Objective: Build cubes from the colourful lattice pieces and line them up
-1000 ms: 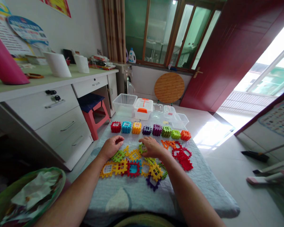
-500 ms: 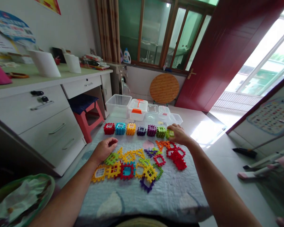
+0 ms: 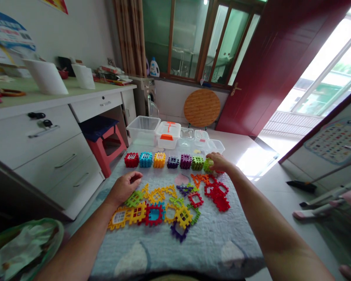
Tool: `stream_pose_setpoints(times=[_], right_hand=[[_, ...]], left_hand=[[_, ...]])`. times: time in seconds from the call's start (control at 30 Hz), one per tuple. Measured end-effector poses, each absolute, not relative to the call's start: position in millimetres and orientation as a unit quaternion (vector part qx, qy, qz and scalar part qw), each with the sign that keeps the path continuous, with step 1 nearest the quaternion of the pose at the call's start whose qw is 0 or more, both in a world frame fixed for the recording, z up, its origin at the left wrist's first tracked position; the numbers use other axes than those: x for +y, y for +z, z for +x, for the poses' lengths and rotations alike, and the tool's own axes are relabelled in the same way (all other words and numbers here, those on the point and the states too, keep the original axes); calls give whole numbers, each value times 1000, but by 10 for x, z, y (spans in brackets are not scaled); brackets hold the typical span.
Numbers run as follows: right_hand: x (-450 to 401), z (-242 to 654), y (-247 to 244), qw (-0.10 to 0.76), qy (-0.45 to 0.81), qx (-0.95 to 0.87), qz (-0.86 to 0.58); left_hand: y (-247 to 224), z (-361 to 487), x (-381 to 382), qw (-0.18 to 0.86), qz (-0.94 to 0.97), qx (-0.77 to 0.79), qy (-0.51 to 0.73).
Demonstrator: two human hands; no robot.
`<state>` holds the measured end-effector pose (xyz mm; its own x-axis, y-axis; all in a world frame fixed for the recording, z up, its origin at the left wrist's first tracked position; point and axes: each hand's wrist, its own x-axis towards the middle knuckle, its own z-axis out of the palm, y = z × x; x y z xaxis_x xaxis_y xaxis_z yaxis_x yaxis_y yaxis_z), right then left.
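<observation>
A row of cubes built from plastic building-block panels crosses the cloth-covered table: red (image 3: 131, 160), light blue (image 3: 146, 159), yellow (image 3: 159, 160), dark blue (image 3: 172, 162), purple (image 3: 185, 161), green (image 3: 197, 163). At its right end my right hand (image 3: 220, 162) grips a lime-green block cube (image 3: 208, 165) from above, hiding part of it. A bit of red shows under that hand. My left hand (image 3: 125, 186) rests loosely curled on the cloth, thumb and fingers apart, holding nothing. Just beside it lies a green panel (image 3: 134, 199).
Loose yellow panels (image 3: 156, 195), red panels (image 3: 221, 202), orange pieces (image 3: 199, 180) and a purple panel (image 3: 179, 232) lie before the row. Behind it stand a clear bin (image 3: 143, 130), a lidded box with orange handle (image 3: 168, 136) and smaller clear containers (image 3: 216, 146).
The view has shifted slightly. My right hand stays at the lime-green cube, its fingers a little higher on it. My left hand has hardly moved; its fingers look slightly more parted.
</observation>
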<state>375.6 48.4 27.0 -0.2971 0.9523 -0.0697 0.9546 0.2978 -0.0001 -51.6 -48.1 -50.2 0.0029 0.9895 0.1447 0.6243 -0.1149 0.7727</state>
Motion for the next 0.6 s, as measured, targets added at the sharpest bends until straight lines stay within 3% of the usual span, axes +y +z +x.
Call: stream_pose_setpoints(times=[0.37,0.6], right_hand=[[389,3738,350,10,-9,798,603],[-248,3504,359,-172,-34,795,581]], left_hand=[[-427,-481,-509,261,654,616,354],[-433,-481,-512,272,652,614,353]])
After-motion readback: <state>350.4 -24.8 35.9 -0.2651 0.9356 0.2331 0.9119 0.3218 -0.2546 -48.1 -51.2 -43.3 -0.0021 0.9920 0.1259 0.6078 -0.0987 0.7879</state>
